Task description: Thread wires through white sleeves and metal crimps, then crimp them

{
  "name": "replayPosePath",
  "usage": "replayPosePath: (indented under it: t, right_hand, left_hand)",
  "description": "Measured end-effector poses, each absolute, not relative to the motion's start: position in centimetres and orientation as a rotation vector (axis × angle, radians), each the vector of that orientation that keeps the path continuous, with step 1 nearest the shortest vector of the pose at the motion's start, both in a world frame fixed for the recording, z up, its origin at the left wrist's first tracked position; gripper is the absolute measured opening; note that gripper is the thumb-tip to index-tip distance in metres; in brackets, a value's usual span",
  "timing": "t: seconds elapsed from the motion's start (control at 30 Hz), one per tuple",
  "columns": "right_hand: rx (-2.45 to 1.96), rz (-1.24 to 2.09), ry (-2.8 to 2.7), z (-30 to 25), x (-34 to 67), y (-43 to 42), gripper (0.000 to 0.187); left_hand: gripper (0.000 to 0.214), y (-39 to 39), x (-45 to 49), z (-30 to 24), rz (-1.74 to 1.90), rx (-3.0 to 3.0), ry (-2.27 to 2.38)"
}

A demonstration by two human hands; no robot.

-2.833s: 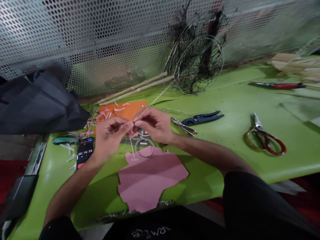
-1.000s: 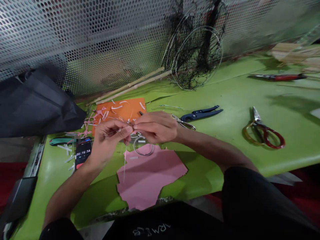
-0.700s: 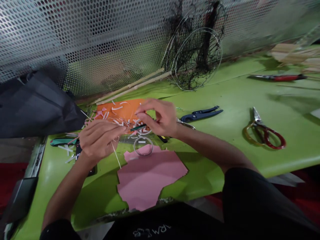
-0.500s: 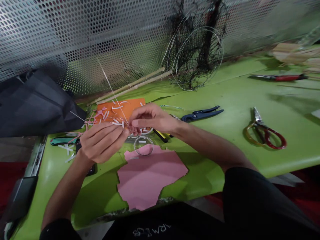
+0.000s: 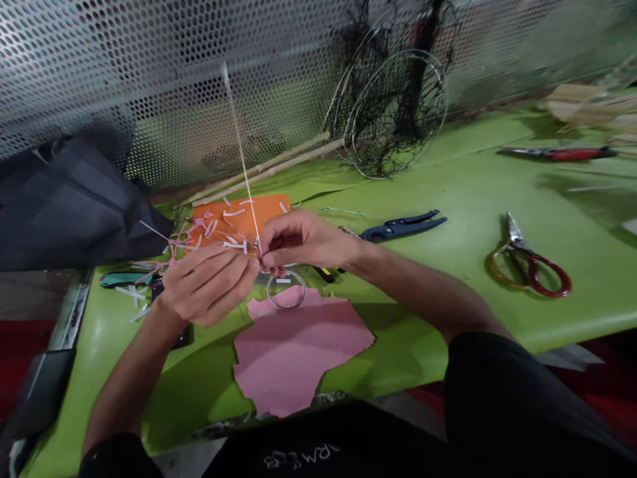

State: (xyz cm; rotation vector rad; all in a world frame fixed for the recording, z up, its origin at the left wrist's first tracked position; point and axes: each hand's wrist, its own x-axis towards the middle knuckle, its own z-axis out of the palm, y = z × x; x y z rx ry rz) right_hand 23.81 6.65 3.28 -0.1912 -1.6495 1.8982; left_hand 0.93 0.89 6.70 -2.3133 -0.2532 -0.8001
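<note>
My left hand (image 5: 212,285) and my right hand (image 5: 311,240) meet fingertip to fingertip above the table. Both are closed in a pinch at the lower end of a thin white strip (image 5: 241,156), which stands up and leans slightly left. Whether it is wire or paper I cannot tell, and my fingers hide its lower end. Just below my right fingertips lies a clear ring-shaped roll (image 5: 286,307), partly over a ragged sheet of pink paper (image 5: 303,352). Behind the hands is an orange sheet (image 5: 271,207) with white paper strips scattered on it.
Blue-handled pruning shears (image 5: 398,227), scissors with red and amber handles (image 5: 527,259) and red-handled pliers (image 5: 567,154) lie to the right. Wire hoops with black netting (image 5: 398,113) lean against the perforated metal panel (image 5: 199,79). A dark bag (image 5: 74,206) sits left.
The white strip has swung to a more upright angle, its top moving right and up. My right hand has dropped slightly, and my fingertips still meet.
</note>
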Motion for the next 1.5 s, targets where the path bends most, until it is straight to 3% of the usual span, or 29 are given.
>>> replayPosePath:
  t: [0.2, 0.33, 0.47, 0.53, 0.67, 0.8, 0.93, 1.07, 1.23, 1.4, 1.5]
  right_hand:
    - [-0.16, 1.431, -1.67, 2.9, 23.4, 5.9, 0.012]
    - [-0.245, 0.944, -1.724, 1.7, 22.9, 6.0, 0.013]
    - [-0.267, 0.58, -1.698, -0.1, 22.3, 6.5, 0.011]
    - [-0.281, 0.479, -1.704, -0.7, 22.1, 6.8, 0.011]
    - [-0.28, 0.451, -1.696, -1.1, 22.1, 7.3, 0.006]
    - [-0.562, 0.695, -1.805, -0.9, 21.8, 7.8, 0.021]
    - [-0.554, 0.941, -2.31, 0.3, 21.5, 6.4, 0.016]
    - [-0.522, 0.888, -2.64, 3.3, 22.7, 3.9, 0.021]
    - [-0.694, 0.749, -2.238, 5.2, 24.8, 5.2, 0.013]
    - [-0.536, 1.481, -2.099, 3.5, 24.7, 8.2, 0.025]
    - [-0.465, 1.739, -2.009, 3.0, 24.6, 8.6, 0.028]
  left_hand:
    - [0.02, 0.7, 2.5, 4.6, -1.321, -2.332, -0.677]
    - [0.004, 0.0, 4.2, 4.4, -1.718, -2.451, -1.249]
    - [0.02, 0.3, 5.3, 4.2, -2.34, -2.604, -1.834]
    - [0.023, 0.7, 5.4, 4.0, -2.459, -2.647, -1.99]
    - [0.017, 1.6, 4.3, 3.6, -2.165, -2.672, -1.757]
    - [0.002, 2.6, 1.8, 3.7, -1.519, -2.411, -1.236]
    - [0.028, 3.5, -0.6, 4.2, -1.052, -2.292, -0.656]
    - [0.024, 3.9, -1.5, 4.6, -0.76, -2.319, -0.492]
    - [0.016, 3.2, -0.6, 4.8, -0.501, -2.42, -0.402]
    - [0.015, 1.9, 0.4, 5.5, -0.494, -2.419, -0.282]
    - [0.019, 1.4, 0.5, 5.8, -0.49, -2.483, -0.281]
